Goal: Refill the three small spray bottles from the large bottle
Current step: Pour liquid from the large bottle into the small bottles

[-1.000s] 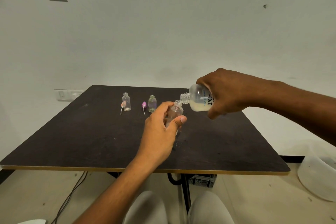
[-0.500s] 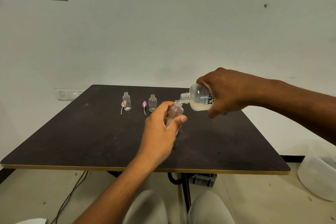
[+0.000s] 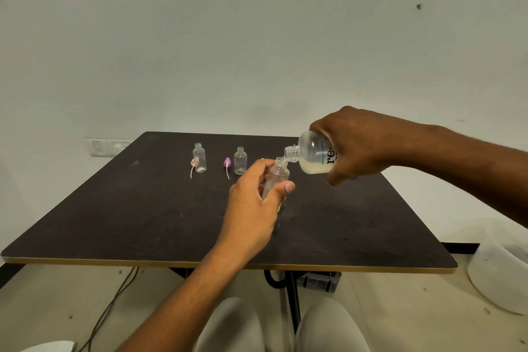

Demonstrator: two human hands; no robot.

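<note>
Your right hand [image 3: 360, 143] tips the large bottle [image 3: 313, 156], fingers wrapped round it, neck at the small bottle [image 3: 276, 177] your left hand [image 3: 251, 208] grips above the counter [image 3: 114, 208] (narrow mouth): overtilt and it spills.

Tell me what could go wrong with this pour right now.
The small bottle has a narrow neck, and the large bottle is tipped with its mouth just at it, so liquid could miss and spill on the table. The left hand holds the small bottle tilted, so it may overflow early.
</note>
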